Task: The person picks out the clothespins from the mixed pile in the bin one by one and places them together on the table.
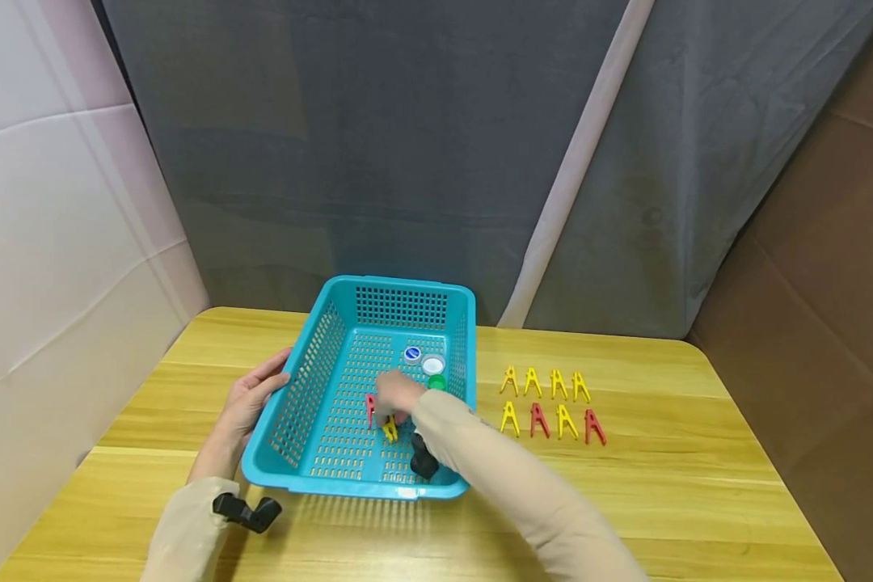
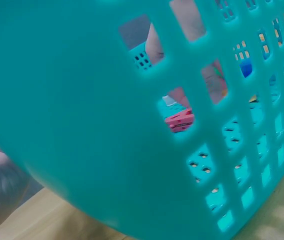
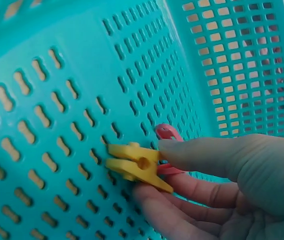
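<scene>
A turquoise plastic basket sits tilted on the table, and my left hand grips its left rim. Inside it, my right hand pinches a yellow clothespin between thumb and fingers, just over the slotted bottom. A red clothespin lies close by, partly behind the right thumb in the right wrist view. Farther back in the basket are a blue-and-white round lid, a clear round lid or small container with a white middle, and a green cap partly covered by the right sleeve.
Right of the basket, two rows of clothespins lie on the wooden table: several yellow ones, plus a red one and another red clothespin. A grey curtain hangs behind the table.
</scene>
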Tool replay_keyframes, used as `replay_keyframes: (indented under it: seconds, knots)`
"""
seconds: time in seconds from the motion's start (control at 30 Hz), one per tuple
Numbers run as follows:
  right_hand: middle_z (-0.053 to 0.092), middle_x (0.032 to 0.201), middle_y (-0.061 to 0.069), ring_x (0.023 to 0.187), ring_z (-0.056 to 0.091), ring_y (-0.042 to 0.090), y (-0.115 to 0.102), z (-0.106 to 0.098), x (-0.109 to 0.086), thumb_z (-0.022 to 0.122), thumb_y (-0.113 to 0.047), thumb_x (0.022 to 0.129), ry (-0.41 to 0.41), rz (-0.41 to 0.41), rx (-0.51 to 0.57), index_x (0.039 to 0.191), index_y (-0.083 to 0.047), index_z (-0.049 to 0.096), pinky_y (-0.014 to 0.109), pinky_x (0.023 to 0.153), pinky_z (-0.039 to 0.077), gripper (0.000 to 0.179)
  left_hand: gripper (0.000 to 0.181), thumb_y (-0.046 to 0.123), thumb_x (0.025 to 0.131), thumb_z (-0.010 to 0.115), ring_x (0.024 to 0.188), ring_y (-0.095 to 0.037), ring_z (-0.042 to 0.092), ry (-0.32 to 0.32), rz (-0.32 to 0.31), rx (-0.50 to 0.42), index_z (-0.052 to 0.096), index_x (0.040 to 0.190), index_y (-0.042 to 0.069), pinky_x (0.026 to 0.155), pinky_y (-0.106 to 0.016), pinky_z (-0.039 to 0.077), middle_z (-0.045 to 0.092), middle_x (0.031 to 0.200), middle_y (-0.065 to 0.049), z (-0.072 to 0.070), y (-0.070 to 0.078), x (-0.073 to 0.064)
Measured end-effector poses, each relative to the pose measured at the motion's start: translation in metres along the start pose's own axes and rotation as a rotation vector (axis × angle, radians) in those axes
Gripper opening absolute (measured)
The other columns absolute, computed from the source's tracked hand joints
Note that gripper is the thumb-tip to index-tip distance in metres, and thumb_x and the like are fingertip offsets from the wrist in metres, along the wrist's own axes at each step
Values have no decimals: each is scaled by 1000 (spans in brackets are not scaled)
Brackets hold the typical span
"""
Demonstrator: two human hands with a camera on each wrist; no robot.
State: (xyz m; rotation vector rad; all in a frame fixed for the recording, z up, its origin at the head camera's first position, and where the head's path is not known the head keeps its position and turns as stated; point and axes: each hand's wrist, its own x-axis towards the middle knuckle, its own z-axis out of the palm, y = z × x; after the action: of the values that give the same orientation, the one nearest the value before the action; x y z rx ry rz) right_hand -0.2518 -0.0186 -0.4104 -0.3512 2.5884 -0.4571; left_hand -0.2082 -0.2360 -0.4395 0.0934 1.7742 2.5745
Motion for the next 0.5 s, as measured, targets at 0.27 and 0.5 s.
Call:
replay_keyframes:
  seconds: [0.27,0.5]
  knots:
    - [49,51,-1,42,43,9,3,-2,10,79,-8,72,130,-85,-48,57,-8,56,18,40,38,27,37,-1,93,53,97,-4,63,5,-5,8,64,122,19,76,-21,54,65,108,14,1,1,0]
    - [39,56,-4,49,37,10,4,0,17,81,-25,73,168,-83,-30,58,-13,47,21,43,33,40,36,-1,93,53,97,-4,63,5,-4,9,64,121,19,77,-21,54,65,107,14,1,1,-1]
